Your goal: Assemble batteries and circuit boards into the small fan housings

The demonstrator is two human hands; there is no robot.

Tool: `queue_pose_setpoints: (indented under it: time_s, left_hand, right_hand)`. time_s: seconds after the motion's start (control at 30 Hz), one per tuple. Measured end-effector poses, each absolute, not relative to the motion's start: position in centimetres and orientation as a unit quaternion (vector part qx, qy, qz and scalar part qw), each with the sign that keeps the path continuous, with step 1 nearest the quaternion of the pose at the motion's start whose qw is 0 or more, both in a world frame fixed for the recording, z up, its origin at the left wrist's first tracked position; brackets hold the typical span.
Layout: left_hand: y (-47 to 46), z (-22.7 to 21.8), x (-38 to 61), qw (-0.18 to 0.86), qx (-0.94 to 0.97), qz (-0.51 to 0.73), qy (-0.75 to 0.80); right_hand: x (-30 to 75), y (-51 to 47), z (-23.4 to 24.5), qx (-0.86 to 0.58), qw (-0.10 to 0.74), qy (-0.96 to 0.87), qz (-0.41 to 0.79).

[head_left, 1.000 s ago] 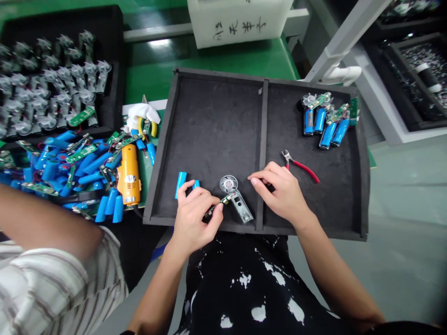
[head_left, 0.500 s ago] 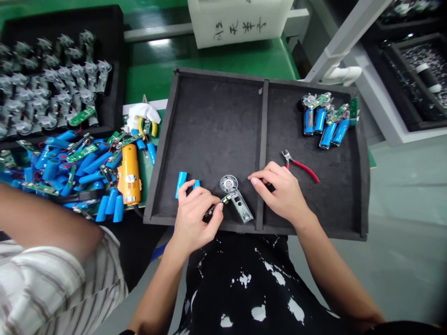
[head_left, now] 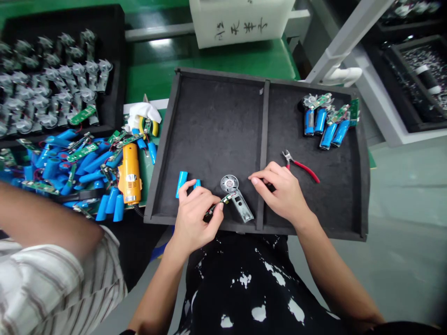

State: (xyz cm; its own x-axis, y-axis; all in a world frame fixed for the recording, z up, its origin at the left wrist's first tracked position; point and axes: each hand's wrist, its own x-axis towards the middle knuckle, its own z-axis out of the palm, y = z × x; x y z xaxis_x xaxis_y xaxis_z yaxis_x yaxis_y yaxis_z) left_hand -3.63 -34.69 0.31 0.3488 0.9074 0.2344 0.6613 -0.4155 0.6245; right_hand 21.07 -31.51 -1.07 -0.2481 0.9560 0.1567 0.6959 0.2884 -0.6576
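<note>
My left hand (head_left: 195, 216) is closed near the tray's front edge, with a small green circuit board (head_left: 226, 199) pinched between thumb and forefinger. Most of the board is hidden by the fingers. Its free end lies over a grey metal-looking housing (head_left: 242, 208), which has a round fan-like top (head_left: 229, 184). Beside my left fingers lie a blue cylindrical battery (head_left: 181, 184) and a second blue piece (head_left: 197, 184), partly covered. My right hand (head_left: 281, 188) hovers by the tray's divider, thumb and forefinger together, nothing visible in them. Red-handled cutters (head_left: 303, 170) lie just beyond it.
The black tray (head_left: 216, 116) has a raised rim and a divider (head_left: 264, 125). Battery-and-board assemblies (head_left: 330, 121) sit at its far right. Left of it are a yellow tool (head_left: 131, 174), a battery pile (head_left: 84, 163), a tray of housings (head_left: 118, 28) and another person's arm (head_left: 49, 218).
</note>
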Motion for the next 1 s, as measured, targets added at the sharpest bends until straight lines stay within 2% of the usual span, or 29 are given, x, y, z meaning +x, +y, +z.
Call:
queue_pose_setpoints:
  time_s: [0.33,0.43,0.57,0.63,0.77,0.93,1.0]
  left_hand:
    - [-34.6,0.4,-3.4,0.203,0.797,0.273,0.499]
    - [-34.1,1.3,-2.6,0.156,0.788,0.258,0.536]
    - [-32.2,2.5,-0.5,0.093,0.75,0.188,0.627]
    - [-31.1,2.8,0.2,0.104,0.762,0.145,0.623]
    - [-30.3,3.2,-0.2,0.223,0.776,0.159,0.568]
    - [-31.5,4.1,-1.9,0.486,0.651,0.406,0.418]
    - [-32.0,4.1,-2.1,0.55,0.596,0.467,0.352]
  right_hand:
    - [21.1,-31.5,-0.9,-0.546,0.296,-0.742,0.254]
    - [21.5,-31.6,-0.9,-0.537,0.363,-0.696,0.31]
    - [22.4,-32.1,-0.9,-0.553,0.52,-0.551,0.347]
    - [22.7,-32.6,-0.6,-0.569,0.529,-0.536,0.331]
    - [22.0,-34.6,0.3,-0.573,0.418,-0.618,0.34]
    - [19.8,-36.8,0.9,-0.506,0.34,-0.632,0.479]
    - [19.4,-37.1,1.1,-0.488,0.334,-0.636,0.497]
